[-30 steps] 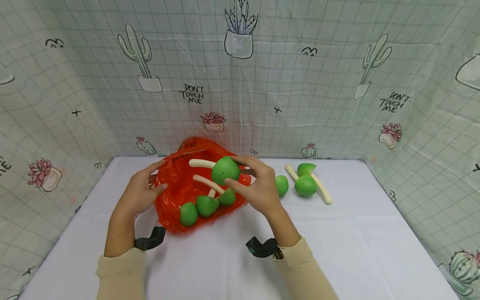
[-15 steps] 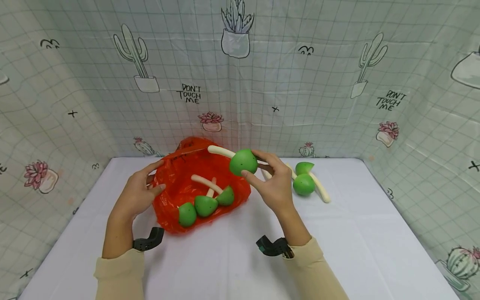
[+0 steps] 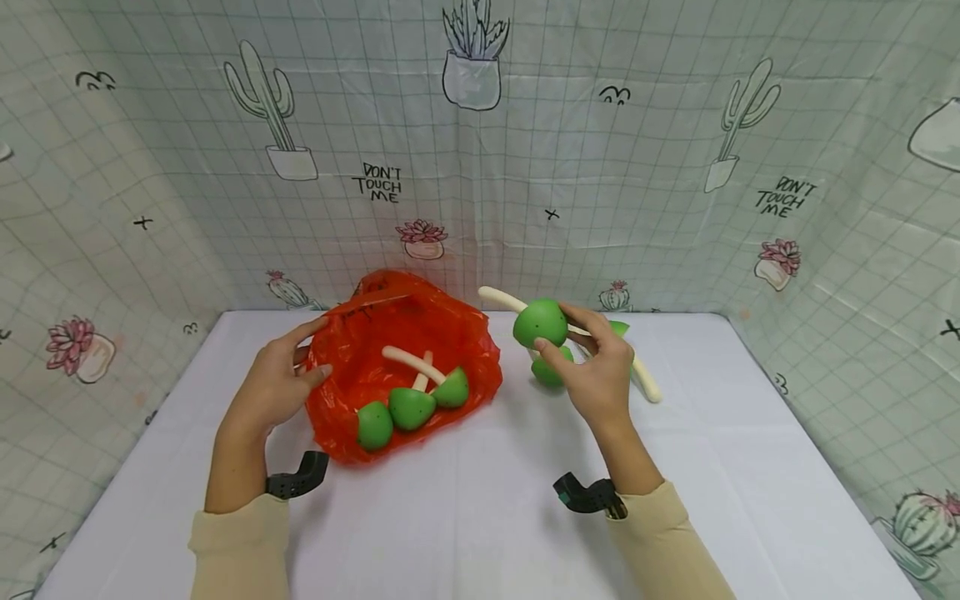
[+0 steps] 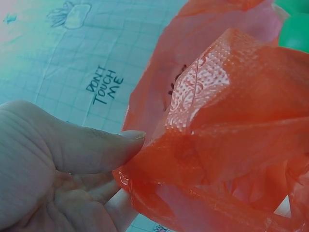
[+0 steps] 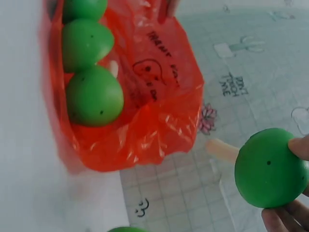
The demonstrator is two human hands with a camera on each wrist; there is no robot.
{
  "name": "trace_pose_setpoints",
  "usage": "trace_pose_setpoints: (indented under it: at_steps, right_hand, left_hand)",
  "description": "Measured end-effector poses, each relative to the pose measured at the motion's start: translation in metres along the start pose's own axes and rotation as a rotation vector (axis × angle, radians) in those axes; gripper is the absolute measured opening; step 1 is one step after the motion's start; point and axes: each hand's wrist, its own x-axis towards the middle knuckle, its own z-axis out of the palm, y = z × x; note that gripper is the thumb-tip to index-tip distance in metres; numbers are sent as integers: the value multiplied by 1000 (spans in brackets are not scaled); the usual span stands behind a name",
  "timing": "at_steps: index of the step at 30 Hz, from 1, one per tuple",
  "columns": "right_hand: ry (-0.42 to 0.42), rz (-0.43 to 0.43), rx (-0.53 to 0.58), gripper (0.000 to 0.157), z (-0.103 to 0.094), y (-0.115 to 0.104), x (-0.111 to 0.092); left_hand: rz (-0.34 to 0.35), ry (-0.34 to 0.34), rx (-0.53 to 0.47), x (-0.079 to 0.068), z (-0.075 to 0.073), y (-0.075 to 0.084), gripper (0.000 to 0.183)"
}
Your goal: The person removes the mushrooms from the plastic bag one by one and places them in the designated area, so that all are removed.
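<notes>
- The left hand (image 3: 277,387) is clamped on the left edge of the red bag (image 3: 360,358); in the left wrist view its thumb lies on the near side of the thin plastic, with fingers behind it.
- The right hand (image 3: 600,371) is clamped on a green mushroom (image 3: 540,323), thumb at the near side of the cap and fingers round the right; the mushroom is held up above the counter (image 3: 450,517), to the right of the bag and apart from it, its pale stem pointing up and to the left.
- The red bag sits on the counter with its mouth gaping toward the person; printed words and a smiling face (image 5: 148,71) show on its plastic in the right wrist view.
- Three mushrooms are visible in the bag, caps in a row along the near edge: a left mushroom (image 3: 375,425), a middle mushroom (image 3: 412,408) and a right mushroom (image 3: 452,387); the right one's stem slants up to the left, across the middle one's stem.
- Right of the bag, another mushroom (image 3: 552,367) lies behind and partly hidden by the held one; farther right, a green cap (image 3: 618,327) and a pale stem (image 3: 647,382) show past the right hand, which covers the rest.
- Both arms wear tan sleeves (image 3: 240,542) and black wrist cameras (image 3: 298,477); behind the counter hangs a checked cloth (image 3: 517,175) printed with cacti.
</notes>
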Motion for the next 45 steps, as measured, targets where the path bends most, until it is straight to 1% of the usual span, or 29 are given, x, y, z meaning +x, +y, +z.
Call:
trace_pose_setpoints:
  at_steps: [4,8,11,17,19,24,25,32,41,45]
  right_hand:
    - [41,6,-47,52,-13,5,-1]
    - [71,35,-97,54,-23,12,-4]
    - [93,54,-114,54,-28,14,-7]
    - [142,80,-145,50,-37,-4,-13]
    - [155,83,-160,50,-41,1,-15]
    - [174,107,-200,53,-53,35,-20]
    - [177,114,-207,53,-54,37,-21]
    - [183,140,-238,53,-61,44,-29]
    - [188,154,-267,52,-64,55,-38]
    - [182,164,-295,52,-63,61,-43]
  left_hand:
    - [-2,-7,8,0,0,1,72]
    - [-14,-14,16,0,-1,1,73]
    - [-10,-12,14,0,-2,0,73]
    - [-4,-9,4,1,0,0,73]
    - [-9,-13,2,1,1,1,73]
    - [-31,-22,7,2,1,2,73]
    - [-35,-23,10,2,1,2,74]
    - [-53,-28,26,2,1,3,76]
    - [-55,-28,31,2,1,3,76]
    - [-46,-33,14,2,2,3,76]
